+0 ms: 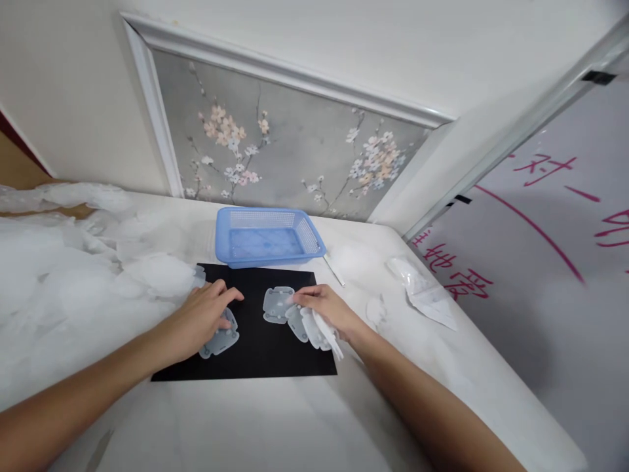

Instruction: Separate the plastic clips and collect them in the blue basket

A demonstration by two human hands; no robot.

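Note:
On a black mat (260, 357) lie translucent, pale plastic pieces with notched, rounded edges. My left hand (204, 314) is over one flat plastic piece (223, 337), its index finger stretched out and its thumb resting on that piece. Another plastic piece (198, 278) shows partly behind this hand. My right hand (329, 307) is closed around a fanned bunch of such pieces (314, 328), which hang below its fingers. At its fingertips, a further plastic piece (278, 304) is on the mat; whether the fingers grip it I cannot tell.
A blue plastic basket (269, 257) stands behind the mat, with a thin white stick (334, 270) beside it. A large heap of translucent white pieces (88, 282) covers the table's left side. A clear plastic bag (422, 295) lies at right, near a whiteboard (555, 262).

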